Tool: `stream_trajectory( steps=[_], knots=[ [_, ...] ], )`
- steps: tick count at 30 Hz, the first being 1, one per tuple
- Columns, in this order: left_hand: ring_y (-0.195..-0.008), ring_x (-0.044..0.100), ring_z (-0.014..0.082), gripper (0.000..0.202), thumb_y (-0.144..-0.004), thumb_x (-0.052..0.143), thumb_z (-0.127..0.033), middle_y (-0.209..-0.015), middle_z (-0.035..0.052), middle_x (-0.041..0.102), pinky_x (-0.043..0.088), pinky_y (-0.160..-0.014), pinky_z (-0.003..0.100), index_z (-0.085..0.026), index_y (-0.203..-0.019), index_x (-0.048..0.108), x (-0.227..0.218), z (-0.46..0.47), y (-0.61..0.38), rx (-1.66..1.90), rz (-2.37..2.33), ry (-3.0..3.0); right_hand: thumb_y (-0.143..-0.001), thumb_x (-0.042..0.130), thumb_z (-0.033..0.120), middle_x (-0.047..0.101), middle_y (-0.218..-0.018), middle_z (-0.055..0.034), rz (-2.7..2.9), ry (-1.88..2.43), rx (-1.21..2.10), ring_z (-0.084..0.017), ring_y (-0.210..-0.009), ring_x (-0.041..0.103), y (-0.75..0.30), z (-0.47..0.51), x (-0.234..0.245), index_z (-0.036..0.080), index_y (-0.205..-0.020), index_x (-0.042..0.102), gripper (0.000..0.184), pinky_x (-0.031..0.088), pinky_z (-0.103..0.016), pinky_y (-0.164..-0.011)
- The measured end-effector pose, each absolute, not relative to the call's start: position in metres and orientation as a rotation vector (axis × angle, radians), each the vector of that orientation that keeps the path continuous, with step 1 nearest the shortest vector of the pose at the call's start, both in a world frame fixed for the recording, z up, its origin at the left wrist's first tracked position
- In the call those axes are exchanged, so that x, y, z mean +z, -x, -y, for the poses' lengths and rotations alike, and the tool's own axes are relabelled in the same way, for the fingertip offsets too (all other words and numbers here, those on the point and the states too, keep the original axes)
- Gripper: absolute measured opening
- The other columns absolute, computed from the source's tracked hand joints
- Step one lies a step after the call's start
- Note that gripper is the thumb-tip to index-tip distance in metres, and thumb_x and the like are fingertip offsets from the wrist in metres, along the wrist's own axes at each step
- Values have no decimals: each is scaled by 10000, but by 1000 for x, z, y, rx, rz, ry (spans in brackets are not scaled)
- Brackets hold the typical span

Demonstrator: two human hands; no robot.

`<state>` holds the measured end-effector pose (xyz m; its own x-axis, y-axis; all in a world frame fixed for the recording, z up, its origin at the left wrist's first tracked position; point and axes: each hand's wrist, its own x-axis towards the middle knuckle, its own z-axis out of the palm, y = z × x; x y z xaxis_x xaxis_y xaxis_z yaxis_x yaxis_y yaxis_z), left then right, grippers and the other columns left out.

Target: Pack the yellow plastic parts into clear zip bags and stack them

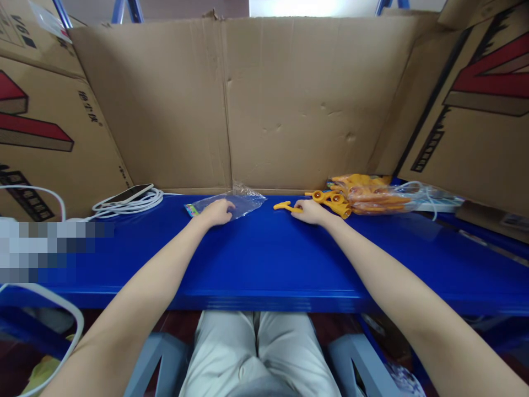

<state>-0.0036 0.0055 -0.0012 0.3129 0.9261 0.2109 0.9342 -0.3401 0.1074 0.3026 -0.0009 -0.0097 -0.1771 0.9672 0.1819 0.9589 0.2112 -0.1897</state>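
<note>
My left hand (218, 212) lies over a clear plastic bag (248, 204) with a colourful printed corner, thumb and fingers a little apart. The bag is flat on the blue tabletop, its far end crumpled. To the right, my right hand (311, 212) is closed on a small orange plastic piece (283, 205) with a branched end that points left; part of it is hidden by the fingers. Just beyond that hand are loose orange plastic parts (336, 203) with round rings.
Clear bags of orange parts (367, 198) are heaped at the back right. A phone (130, 194) rests on a coiled white cable (134, 207) at the left. Cardboard walls (289, 105) enclose the blue table (264, 259) at the back and sides.
</note>
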Motion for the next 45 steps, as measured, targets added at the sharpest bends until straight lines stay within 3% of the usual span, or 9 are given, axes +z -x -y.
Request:
stream_trajectory(
  steps=[4, 9, 17, 20, 23, 28, 31, 39, 45],
  knots=[
    [-1067, 626, 284, 362, -793, 523, -346, -1157, 98, 679, 478, -896, 385, -218, -1085, 697, -9, -13, 13, -230, 2012, 2291, -857, 517, 391, 697, -970, -81, 2272, 1816, 5, -197, -857, 632, -298, 6, -6, 175, -1005, 658, 297, 405, -243, -667],
    [-1147, 591, 249, 398, -810, 513, -341, -1257, 48, 620, 443, -947, 320, -253, -1166, 666, -3, -10, 17, -98, 2002, 2451, -830, 531, 504, 682, -1012, -117, 2215, 2028, -73, -233, -879, 632, -306, 6, 0, 162, -1000, 661, 403, 419, -275, -668],
    [-1200, 550, 204, 343, -785, 505, -386, -1217, -8, 645, 389, -993, 273, -270, -1017, 730, 9, -1, 16, -162, 1920, 2789, -782, 624, 380, 679, -752, -62, 2167, 1995, 131, -172, -652, 615, -307, 7, 6, 144, -805, 673, 242, 362, -238, -519],
    [-1129, 593, 215, 339, -766, 507, -414, -1131, -13, 695, 404, -969, 283, -261, -950, 747, 7, -4, 14, -210, 1872, 2829, -786, 629, 334, 677, -755, -64, 2075, 1929, 103, -161, -662, 606, -306, 8, 7, 135, -825, 675, 208, 363, -228, -533],
    [-1067, 614, 205, 375, -787, 468, -373, -1114, 6, 703, 412, -950, 274, -233, -1020, 727, 0, -9, 10, -245, 1820, 2722, -804, 615, 311, 686, -807, -78, 1939, 1834, 79, -161, -718, 606, -308, 6, 7, 124, -870, 681, 209, 377, -224, -577],
    [-1225, 502, 276, 591, -818, 447, -482, -1309, 163, 560, 367, -1007, 325, -122, -1268, 576, -13, -13, -1, -244, 1927, 2349, -814, 593, 322, 685, -842, -75, 1831, 1589, 122, -154, -717, 590, -306, 3, 3, 113, -967, 669, 270, 402, -235, -628],
    [-1313, 412, 305, 669, -838, 407, -516, -1401, 199, 465, 334, -1038, 345, -85, -1343, 492, -15, -11, -3, -113, 1991, 2346, -793, 607, 334, 681, -850, -65, 1919, 1416, 189, -149, -700, 576, -301, 1, -2, 116, -988, 659, 298, 417, -244, -637],
    [-1402, 274, 224, 737, -867, 331, -546, -1526, 140, 231, 213, -1115, 293, -99, -1454, 327, -7, -13, 11, 114, 1985, 2571, -765, 647, 316, 685, -852, -50, 2207, 1428, 277, -145, -719, 575, -301, -2, -13, 141, -918, 682, 235, 415, -238, -651],
    [-1420, 218, 222, 759, -857, 287, -615, -1544, 74, 166, 212, -1118, 313, -181, -1478, 284, -9, -20, 18, 177, 1983, 2580, -745, 677, 311, 698, -878, -40, 2212, 1504, 328, -150, -756, 597, -301, 0, -11, 143, -914, 715, 241, 427, -233, -664]
  ],
)
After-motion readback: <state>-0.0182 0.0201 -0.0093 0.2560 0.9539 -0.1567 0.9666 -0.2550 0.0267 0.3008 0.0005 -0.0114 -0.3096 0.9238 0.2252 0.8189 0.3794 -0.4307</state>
